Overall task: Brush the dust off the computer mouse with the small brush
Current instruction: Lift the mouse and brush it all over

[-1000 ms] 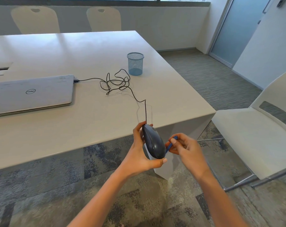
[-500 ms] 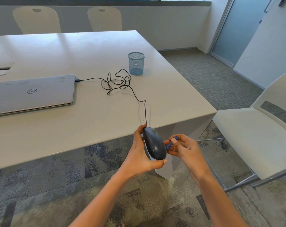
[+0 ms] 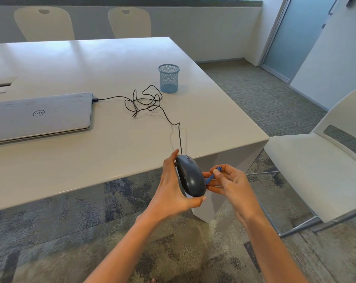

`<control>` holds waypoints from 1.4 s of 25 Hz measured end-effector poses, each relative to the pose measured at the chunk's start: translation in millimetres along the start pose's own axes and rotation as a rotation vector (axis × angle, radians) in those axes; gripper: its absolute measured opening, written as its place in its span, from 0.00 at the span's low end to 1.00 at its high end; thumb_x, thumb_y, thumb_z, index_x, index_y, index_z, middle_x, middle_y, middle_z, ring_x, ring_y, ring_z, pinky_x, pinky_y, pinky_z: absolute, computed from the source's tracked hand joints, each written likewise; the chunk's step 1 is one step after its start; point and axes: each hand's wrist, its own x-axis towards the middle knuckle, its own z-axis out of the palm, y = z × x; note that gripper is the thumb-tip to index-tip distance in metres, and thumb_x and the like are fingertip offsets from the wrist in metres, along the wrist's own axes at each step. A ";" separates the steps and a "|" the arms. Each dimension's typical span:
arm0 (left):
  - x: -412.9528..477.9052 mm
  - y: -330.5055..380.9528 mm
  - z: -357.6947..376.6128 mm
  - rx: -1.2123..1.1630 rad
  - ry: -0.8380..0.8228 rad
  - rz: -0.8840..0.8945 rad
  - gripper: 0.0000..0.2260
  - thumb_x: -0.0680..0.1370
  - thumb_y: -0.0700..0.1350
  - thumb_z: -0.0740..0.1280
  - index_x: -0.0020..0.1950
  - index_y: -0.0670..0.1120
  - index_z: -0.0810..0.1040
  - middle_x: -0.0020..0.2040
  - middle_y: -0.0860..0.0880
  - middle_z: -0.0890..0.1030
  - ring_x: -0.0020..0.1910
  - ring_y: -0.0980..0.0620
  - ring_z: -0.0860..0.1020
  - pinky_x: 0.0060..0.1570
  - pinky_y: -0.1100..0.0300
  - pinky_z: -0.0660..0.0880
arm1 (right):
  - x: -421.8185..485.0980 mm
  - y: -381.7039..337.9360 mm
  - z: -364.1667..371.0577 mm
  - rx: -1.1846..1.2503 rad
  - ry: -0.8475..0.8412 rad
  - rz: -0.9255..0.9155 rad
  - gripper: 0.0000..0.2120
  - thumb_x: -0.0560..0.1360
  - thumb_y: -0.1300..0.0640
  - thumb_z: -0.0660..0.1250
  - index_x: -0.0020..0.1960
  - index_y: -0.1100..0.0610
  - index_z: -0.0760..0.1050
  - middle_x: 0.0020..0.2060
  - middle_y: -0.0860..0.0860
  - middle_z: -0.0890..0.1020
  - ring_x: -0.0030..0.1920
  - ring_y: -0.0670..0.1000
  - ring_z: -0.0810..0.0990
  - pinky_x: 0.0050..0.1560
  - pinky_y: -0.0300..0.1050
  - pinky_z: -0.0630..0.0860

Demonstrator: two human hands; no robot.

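Mouse (image 3: 190, 176), dark grey, held in the air just off the table (image 3: 120, 139) corner and tipped on its side. Left hand (image 3: 173, 193) grips it, fingers along the far side and thumb curled under the rear end. Right hand (image 3: 232, 184) pinches the blue brush (image 3: 212, 176) between thumb and fingers; its tip passes behind the mouse's right flank. Cable (image 3: 148, 103) runs from the mouse across the table to the closed laptop (image 3: 40, 117). Mesh cup (image 3: 169, 78) stands beyond the cable.

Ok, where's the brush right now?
In the head view, the blue brush is pinched in the right hand, just right of the mouse held by the left hand, off the table's corner.
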 end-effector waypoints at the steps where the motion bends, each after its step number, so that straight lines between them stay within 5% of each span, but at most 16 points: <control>1: 0.7 0.5 -0.7 0.010 -0.007 -0.005 0.56 0.61 0.57 0.81 0.76 0.59 0.44 0.70 0.56 0.60 0.71 0.53 0.66 0.69 0.46 0.69 | -0.2 0.0 0.0 -0.008 0.003 -0.008 0.07 0.81 0.61 0.62 0.48 0.60 0.77 0.43 0.55 0.88 0.46 0.54 0.87 0.49 0.49 0.83; 5: 3.0 4.4 -6.1 0.123 -0.066 -0.046 0.57 0.60 0.61 0.79 0.78 0.56 0.46 0.66 0.65 0.57 0.70 0.56 0.64 0.70 0.45 0.67 | -1.3 1.1 -0.4 -0.038 0.002 -0.049 0.07 0.81 0.62 0.62 0.47 0.61 0.77 0.42 0.53 0.88 0.46 0.52 0.87 0.46 0.42 0.83; 13: 6.8 5.2 -14.3 0.377 -0.094 -0.018 0.58 0.61 0.63 0.79 0.80 0.48 0.49 0.71 0.53 0.61 0.68 0.52 0.66 0.65 0.55 0.64 | -3.7 5.0 2.5 -0.208 -0.007 -0.159 0.07 0.81 0.60 0.63 0.46 0.55 0.78 0.42 0.47 0.88 0.48 0.46 0.87 0.54 0.49 0.82; 18: 4.9 3.1 -15.7 0.329 -0.029 -0.030 0.54 0.57 0.63 0.81 0.75 0.52 0.56 0.66 0.57 0.64 0.63 0.54 0.69 0.58 0.59 0.64 | -2.5 -5.0 -1.1 -0.245 -0.052 -0.220 0.06 0.80 0.60 0.64 0.47 0.54 0.79 0.43 0.49 0.88 0.49 0.45 0.86 0.56 0.53 0.82; 24: 2.4 13.3 -18.0 0.272 0.022 -0.016 0.54 0.57 0.60 0.82 0.74 0.54 0.56 0.67 0.58 0.63 0.58 0.59 0.67 0.59 0.57 0.68 | 2.6 -42.6 -0.2 -0.180 -0.047 -0.519 0.07 0.79 0.59 0.66 0.54 0.56 0.80 0.49 0.49 0.87 0.56 0.48 0.84 0.60 0.52 0.79; 35: 3.5 6.3 -19.0 0.316 0.058 -0.010 0.54 0.58 0.61 0.81 0.76 0.50 0.55 0.68 0.55 0.64 0.63 0.52 0.70 0.55 0.60 0.70 | -16.8 -37.7 -6.3 -0.168 -0.271 -0.500 0.07 0.77 0.60 0.65 0.51 0.59 0.81 0.45 0.53 0.88 0.51 0.51 0.86 0.54 0.44 0.82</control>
